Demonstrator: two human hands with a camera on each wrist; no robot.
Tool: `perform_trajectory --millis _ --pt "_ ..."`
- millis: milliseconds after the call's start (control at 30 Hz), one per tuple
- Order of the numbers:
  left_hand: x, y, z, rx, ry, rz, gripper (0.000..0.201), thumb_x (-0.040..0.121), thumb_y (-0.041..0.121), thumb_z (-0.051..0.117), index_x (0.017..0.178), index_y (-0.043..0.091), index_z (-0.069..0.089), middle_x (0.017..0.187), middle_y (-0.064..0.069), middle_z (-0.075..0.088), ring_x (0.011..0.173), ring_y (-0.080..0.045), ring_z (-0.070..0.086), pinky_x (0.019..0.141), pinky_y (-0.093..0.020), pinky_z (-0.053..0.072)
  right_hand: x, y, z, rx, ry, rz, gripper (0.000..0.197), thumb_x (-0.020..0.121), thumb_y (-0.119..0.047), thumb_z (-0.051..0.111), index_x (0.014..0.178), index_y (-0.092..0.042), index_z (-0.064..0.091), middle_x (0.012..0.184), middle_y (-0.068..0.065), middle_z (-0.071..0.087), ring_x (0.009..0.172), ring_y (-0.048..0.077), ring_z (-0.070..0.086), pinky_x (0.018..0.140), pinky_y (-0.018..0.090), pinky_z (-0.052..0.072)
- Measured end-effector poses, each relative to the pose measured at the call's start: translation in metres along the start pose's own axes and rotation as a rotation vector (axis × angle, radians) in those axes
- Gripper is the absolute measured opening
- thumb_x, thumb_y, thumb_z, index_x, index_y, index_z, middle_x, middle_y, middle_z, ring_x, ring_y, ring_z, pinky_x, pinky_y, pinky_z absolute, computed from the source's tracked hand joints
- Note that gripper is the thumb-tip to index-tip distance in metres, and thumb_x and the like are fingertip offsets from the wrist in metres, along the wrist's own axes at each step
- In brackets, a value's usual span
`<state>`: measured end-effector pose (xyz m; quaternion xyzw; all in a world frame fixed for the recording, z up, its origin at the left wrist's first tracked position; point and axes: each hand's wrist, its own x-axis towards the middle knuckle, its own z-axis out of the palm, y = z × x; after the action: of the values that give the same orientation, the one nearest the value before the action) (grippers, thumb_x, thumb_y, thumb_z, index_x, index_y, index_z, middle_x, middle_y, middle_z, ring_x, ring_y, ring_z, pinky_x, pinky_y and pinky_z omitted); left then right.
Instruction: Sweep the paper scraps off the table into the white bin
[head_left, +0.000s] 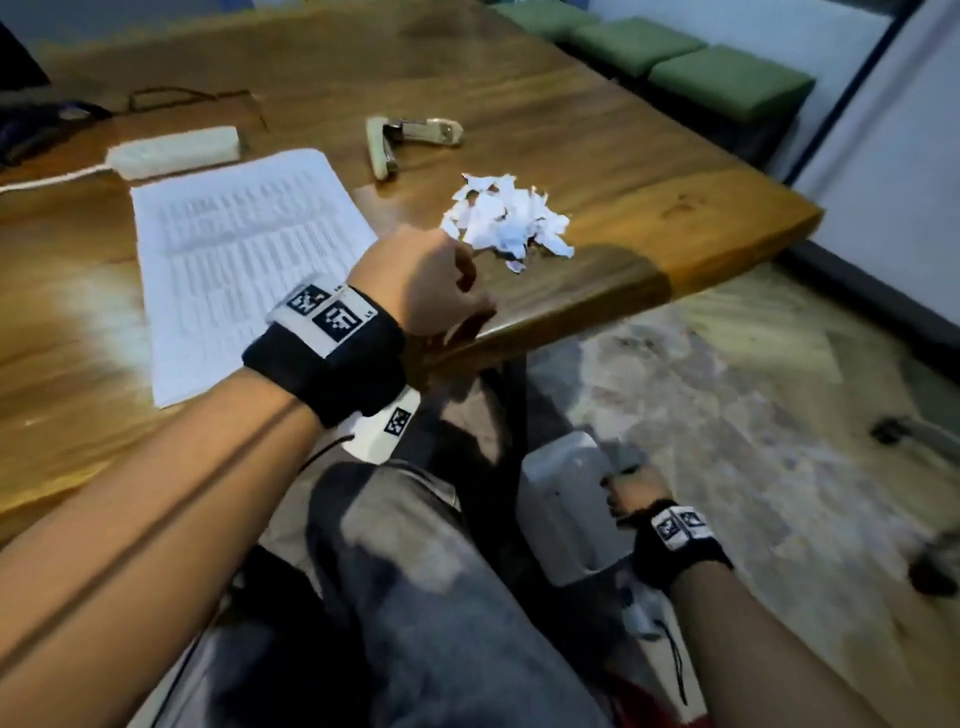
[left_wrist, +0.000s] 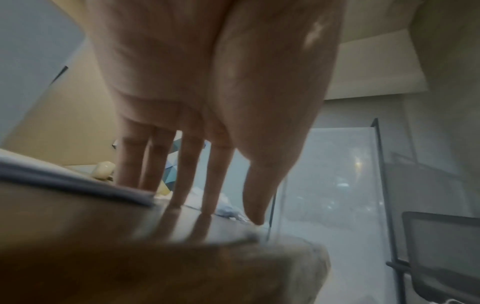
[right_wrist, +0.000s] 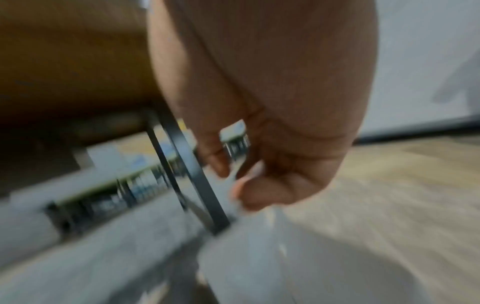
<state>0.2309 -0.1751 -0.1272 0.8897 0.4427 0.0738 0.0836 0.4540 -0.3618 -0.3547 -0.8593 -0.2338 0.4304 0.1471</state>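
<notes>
The paper scraps (head_left: 506, 218) lie on the table (head_left: 649, 171) just beyond the left hand (head_left: 421, 280). A stapler (head_left: 405, 140) sits behind them. The bin (head_left: 566, 499) stands below, at the right hand (head_left: 631, 493).

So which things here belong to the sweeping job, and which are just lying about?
Job: paper scraps, white bin, left hand, right hand, table.
Lying about: stapler, printed sheet, power strip, green cushions.
</notes>
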Motion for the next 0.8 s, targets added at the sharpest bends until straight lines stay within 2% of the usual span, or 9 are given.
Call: perform_trajectory --millis 33,100,167,267,400,533,600,700,800 --pt "0.003 -0.001 0.001 0.027 0.024 -0.001 0.048 0.075 0.067 0.061 0.1 0.027 0.074 0.091 0.0 0.072 0.075 -0.018 0.054 0.066 -0.026 0.039 0.017 0.023 0.012 -0.143 0.066 0.035 0.013 0.098 -0.014 0.058 0.098 -0.004 0.067 0.099 0.023 0.071 0.079 0.027 0.07 0.07 0.034 0.052" --pt "0.007 -0.002 0.004 0.086 0.037 0.002 0.052 0.073 0.071 0.059 0.099 0.028 0.072 0.083 0.001 0.066 0.073 -0.02 0.053 0.062 -0.027 0.039 0.03 0.062 0.033 -0.462 0.084 0.051 0.041 0.102 -0.026 0.049 0.14 -0.012 0.055 0.147 0.022 0.051 0.129 0.035 0.056 0.103 0.039 0.047" --pt "0.009 -0.001 0.004 0.132 0.043 0.003 0.053 0.071 0.074 0.059 0.098 0.03 0.071 0.076 0.001 0.061 0.072 -0.023 0.053 0.061 -0.027 0.039 0.041 0.085 0.046 -0.466 -0.005 0.094 0.065 0.099 -0.032 0.049 0.159 -0.019 0.029 0.162 0.021 0.033 0.144 0.037 0.042 0.112 0.041 0.041" --pt "0.011 0.0 0.001 0.152 0.03 0.004 0.053 0.07 0.074 0.06 0.096 0.03 0.072 0.073 0.0 0.06 0.072 -0.024 0.053 0.063 -0.028 0.04 0.046 0.085 0.056 -0.285 -0.001 0.224 0.068 0.099 -0.027 0.051 0.16 -0.013 0.023 0.164 0.019 0.03 0.144 0.034 0.042 0.114 0.043 0.04" --pt "0.011 0.002 0.0 0.133 -0.008 -0.016 0.047 0.071 0.074 0.06 0.091 0.032 0.069 0.061 0.009 0.052 0.073 -0.023 0.054 0.064 -0.027 0.039 0.048 0.078 0.058 -0.24 0.035 0.16 0.065 0.103 -0.024 0.053 0.161 -0.013 0.026 0.168 0.014 0.026 0.149 0.033 0.035 0.114 0.042 0.038" --pt "0.011 0.006 -0.002 0.146 -0.022 -0.009 0.046 0.072 0.073 0.06 0.09 0.031 0.068 0.057 0.015 0.047 0.073 -0.022 0.054 0.065 -0.027 0.04 0.053 0.062 0.049 -0.116 0.064 0.292 0.062 0.104 -0.029 0.055 0.156 -0.004 0.034 0.163 0.018 0.033 0.146 0.031 0.041 0.117 0.041 0.037" --pt "0.012 0.005 -0.003 0.145 -0.029 -0.018 0.046 0.072 0.073 0.061 0.091 0.032 0.069 0.058 0.015 0.047 0.074 -0.021 0.054 0.065 -0.027 0.041 0.052 0.052 0.04 -0.068 0.093 0.242 0.067 0.093 -0.039 0.07 0.149 -0.008 0.047 0.159 0.015 0.041 0.141 0.029 0.048 0.112 0.035 0.044" --pt "0.01 0.007 -0.003 0.126 -0.034 -0.029 0.045 0.072 0.071 0.062 0.092 0.032 0.07 0.058 0.016 0.046 0.074 -0.018 0.054 0.063 -0.026 0.039 0.031 0.026 0.021 0.113 0.093 0.236 0.053 0.094 -0.013 0.069 0.14 0.006 0.052 0.145 0.024 0.056 0.12 0.036 0.062 0.082 0.036 0.058" --pt "0.01 0.007 0.0 0.082 -0.056 -0.07 0.045 0.071 0.07 0.064 0.091 0.03 0.071 0.058 0.015 0.05 0.071 -0.015 0.056 0.053 -0.024 0.036 -0.009 0.002 -0.008 0.21 0.155 0.207 0.052 0.098 -0.021 0.065 0.143 0.003 0.052 0.14 0.021 0.061 0.127 0.03 0.063 0.093 0.03 0.054"
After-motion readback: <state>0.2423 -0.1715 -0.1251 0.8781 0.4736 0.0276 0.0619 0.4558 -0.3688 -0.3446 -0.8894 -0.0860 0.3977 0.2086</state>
